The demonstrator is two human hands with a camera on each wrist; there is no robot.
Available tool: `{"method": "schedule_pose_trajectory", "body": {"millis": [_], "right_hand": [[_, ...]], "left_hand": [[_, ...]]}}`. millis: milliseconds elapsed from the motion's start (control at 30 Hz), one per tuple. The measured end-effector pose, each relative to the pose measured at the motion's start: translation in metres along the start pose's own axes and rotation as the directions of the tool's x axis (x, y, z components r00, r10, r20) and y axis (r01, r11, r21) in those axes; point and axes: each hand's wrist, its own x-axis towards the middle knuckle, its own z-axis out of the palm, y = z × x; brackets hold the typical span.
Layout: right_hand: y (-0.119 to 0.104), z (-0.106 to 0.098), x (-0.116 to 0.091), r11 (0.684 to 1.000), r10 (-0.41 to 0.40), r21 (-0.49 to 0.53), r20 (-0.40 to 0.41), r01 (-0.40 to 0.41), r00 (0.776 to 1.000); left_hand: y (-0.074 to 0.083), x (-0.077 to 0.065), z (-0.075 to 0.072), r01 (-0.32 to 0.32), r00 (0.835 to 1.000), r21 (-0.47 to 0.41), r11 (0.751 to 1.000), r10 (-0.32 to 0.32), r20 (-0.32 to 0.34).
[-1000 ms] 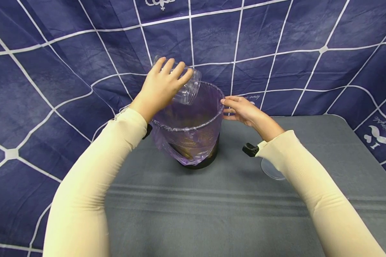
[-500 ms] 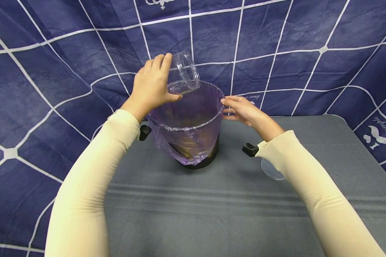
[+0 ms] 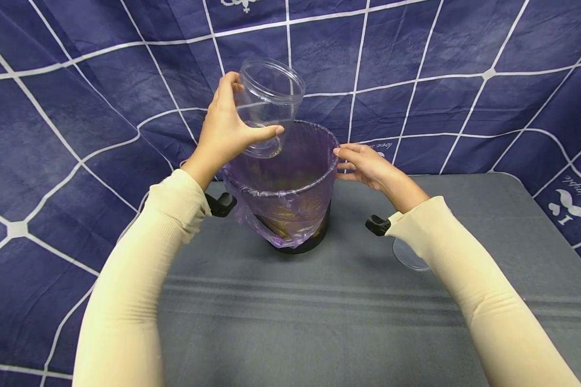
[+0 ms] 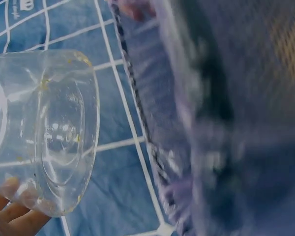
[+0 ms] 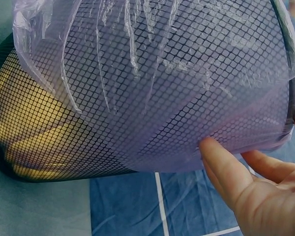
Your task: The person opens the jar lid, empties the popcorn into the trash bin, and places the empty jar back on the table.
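My left hand (image 3: 222,123) grips a clear plastic jar (image 3: 269,110), thumb on the near side and fingers round the far side. The jar hangs over the back left of a black mesh trash bin (image 3: 314,244), its mouth up and slightly tilted. Small yellowish specks cling to the jar's base (image 4: 64,132) in the left wrist view. A purple bin liner (image 3: 295,217) is folded over the bin's rim. At the rim's right side my right hand (image 3: 368,166) holds the bin, thumb at the top edge and fingers against the lined mesh.
A clear round lid (image 3: 409,255) lies on the grey tabletop (image 3: 290,322), partly hidden by the right sleeve (image 3: 445,242). A blue cloth with white lines (image 3: 392,43) hangs behind and at the sides. Something yellow (image 5: 44,132) shows through the bin's lower mesh.
The left hand has turned the jar from mouth down over the bin, through sideways, to mouth up, and raised it slightly. The right hand and bin stay where they were.
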Motion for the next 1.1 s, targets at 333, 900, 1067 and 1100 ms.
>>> {"method": "schedule_pose_trajectory", "body": {"millis": [333,900,1067,1100], "right_hand": [[0.001,0.0,-0.001,1.0,0.003,0.001,0.001,-0.003,1.0],[0.006,0.001,0.001,0.996,-0.086,0.007,-0.046,0.087,0.995],[0.003,0.002,0.002,0.993,-0.043,-0.116,-0.062,0.036,0.997],[0.003,0.0,0.003,0.993,-0.029,-0.114,-0.064,0.022,0.998]], "left_hand": [[0.015,-0.017,0.011,0.033,0.999,-0.415,0.909,-0.015,0.046],[0.043,-0.072,0.044,-0.15,0.973,-0.676,0.722,0.228,0.028],[0.046,-0.087,0.055,-0.221,0.95,-0.68,0.699,0.313,0.013],[0.047,-0.09,0.058,-0.228,0.946,-0.68,0.696,0.324,0.015]]}}
